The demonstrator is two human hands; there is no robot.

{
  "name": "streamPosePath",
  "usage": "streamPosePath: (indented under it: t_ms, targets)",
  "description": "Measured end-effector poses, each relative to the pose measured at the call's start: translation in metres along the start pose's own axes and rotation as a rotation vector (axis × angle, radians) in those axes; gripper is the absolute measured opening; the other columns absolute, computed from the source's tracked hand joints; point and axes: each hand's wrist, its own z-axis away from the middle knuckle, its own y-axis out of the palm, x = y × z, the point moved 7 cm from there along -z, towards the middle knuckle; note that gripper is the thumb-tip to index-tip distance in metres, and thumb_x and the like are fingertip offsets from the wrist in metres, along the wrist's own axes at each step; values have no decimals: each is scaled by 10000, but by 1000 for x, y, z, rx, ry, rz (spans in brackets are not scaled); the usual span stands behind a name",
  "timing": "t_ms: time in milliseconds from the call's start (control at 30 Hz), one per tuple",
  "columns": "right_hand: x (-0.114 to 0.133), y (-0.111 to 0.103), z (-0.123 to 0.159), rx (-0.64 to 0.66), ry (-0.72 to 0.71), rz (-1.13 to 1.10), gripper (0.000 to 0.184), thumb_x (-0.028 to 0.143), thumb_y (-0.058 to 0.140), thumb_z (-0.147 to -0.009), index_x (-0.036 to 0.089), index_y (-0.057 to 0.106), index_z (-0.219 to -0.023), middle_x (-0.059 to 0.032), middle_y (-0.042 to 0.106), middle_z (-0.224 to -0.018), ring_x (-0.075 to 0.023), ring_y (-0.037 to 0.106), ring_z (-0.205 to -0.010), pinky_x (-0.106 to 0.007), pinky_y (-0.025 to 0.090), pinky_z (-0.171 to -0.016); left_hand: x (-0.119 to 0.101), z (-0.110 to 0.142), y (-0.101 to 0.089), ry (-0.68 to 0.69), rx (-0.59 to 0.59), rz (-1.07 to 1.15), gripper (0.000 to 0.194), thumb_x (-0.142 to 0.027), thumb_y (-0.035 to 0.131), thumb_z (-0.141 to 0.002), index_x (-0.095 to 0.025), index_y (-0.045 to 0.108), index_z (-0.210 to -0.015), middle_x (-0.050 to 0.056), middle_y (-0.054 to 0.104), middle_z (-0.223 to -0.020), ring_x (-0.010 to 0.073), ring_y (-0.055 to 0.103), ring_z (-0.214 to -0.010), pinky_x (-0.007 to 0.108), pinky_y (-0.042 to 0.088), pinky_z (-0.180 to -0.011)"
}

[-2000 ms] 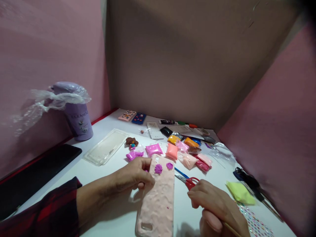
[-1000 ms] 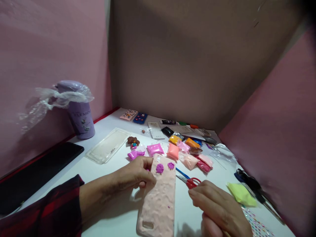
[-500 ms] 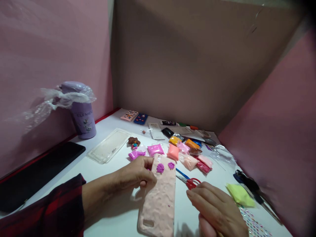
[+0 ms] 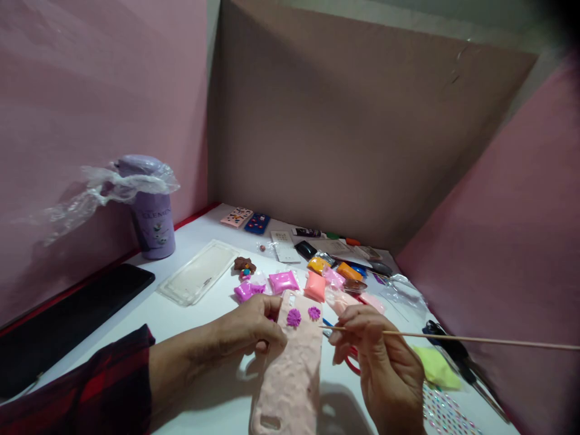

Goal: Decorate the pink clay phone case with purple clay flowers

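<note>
My left hand (image 4: 254, 326) is closed on the upper left edge of a phone case (image 4: 290, 377) coated in pale pink, bumpy clay. Two purple clay flowers sit near its top: a larger flower (image 4: 293, 317) and a smaller flower (image 4: 314, 313). Between the thumb and fingers of my right hand (image 4: 378, 362) is a thin wooden skewer (image 4: 435, 336). Its pointed tip is beside the case's right edge, just below the smaller flower; whether it touches I cannot tell. Red-handled scissors (image 4: 352, 361) lie partly hidden behind my right hand.
Several clay packets, among them a pink packet (image 4: 283, 282) and a coral packet (image 4: 315, 286), lie beyond the case. A clear case (image 4: 199, 272), a purple tumbler (image 4: 154, 223) and a black phone-like slab (image 4: 81, 320) are on the left. Rhinestones (image 4: 446, 411) and a yellow packet (image 4: 435, 367) lie right.
My right hand has risen and turned, bringing the skewer into sight with its tip at the case. My left hand keeps its hold on the case. The view has shifted slightly.
</note>
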Motion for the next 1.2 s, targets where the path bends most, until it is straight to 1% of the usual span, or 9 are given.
streamPosePath:
  t_ms: [100,167,267,333,467,667,833,967,1200]
  targets:
    - [1,8,0,84,2,9,208,172,434,-941,175,640,-912,-54,613,-819,-155,628,-641,-293,537,-519,-1,1,3,-4,27,14,365,-55,575,-555,-121,662,-903,6,579,-682,45,392,-455,195,193,-405]
    - [3,10,0,104,3,25,182,142,475,-917,182,651,-943,-63,636,-865,-172,652,-691,-297,555,-535,-3,2,5,-7,34,14,369,-52,571,-559,-121,660,-910,-3,567,-670,41,377,-450,195,188,-405]
    - [4,12,-2,126,27,52,186,112,518,-889,189,669,-966,-61,665,-878,-163,659,-689,-302,577,-587,-5,3,6,-8,40,-3,340,-66,585,-561,-115,657,-889,-6,563,-660,33,351,-435,194,183,-397]
    - [3,12,-4,136,59,70,177,113,535,-880,190,686,-933,-61,675,-870,-168,660,-726,-295,582,-611,-6,3,7,-8,38,-12,339,-77,592,-563,-113,660,-893,-5,562,-661,30,342,-432,191,188,-396]
    - [-4,10,-6,139,109,32,154,137,560,-867,193,704,-879,-81,670,-911,-210,639,-881,-282,581,-606,-4,1,8,-19,36,1,399,-63,587,-551,-117,667,-938,-5,562,-666,34,361,-439,184,196,-392]
    - [-11,8,-3,158,161,7,147,164,570,-865,179,716,-863,-82,632,-915,-184,639,-774,-280,561,-576,-3,2,7,-26,24,20,441,-44,575,-544,-138,669,-964,-15,563,-654,33,341,-431,193,175,-388]
    - [-10,7,-3,128,180,-23,111,142,597,-847,187,698,-848,-44,637,-839,-146,639,-654,-268,549,-569,-6,3,10,-6,43,40,361,-52,583,-547,-120,674,-890,6,586,-686,37,366,-450,192,175,-394]
    - [-10,6,-3,116,172,-9,112,147,589,-856,182,695,-844,-37,643,-802,-149,638,-670,-266,543,-590,-5,3,9,9,43,24,315,-47,573,-551,-119,668,-842,-7,549,-636,37,353,-438,200,169,-388]
    - [-13,5,-3,103,179,-11,117,152,583,-866,188,690,-837,-26,655,-790,-133,624,-678,-247,527,-601,-3,3,7,-14,32,5,369,-46,574,-545,-119,663,-896,6,594,-682,32,353,-431,201,176,-397]
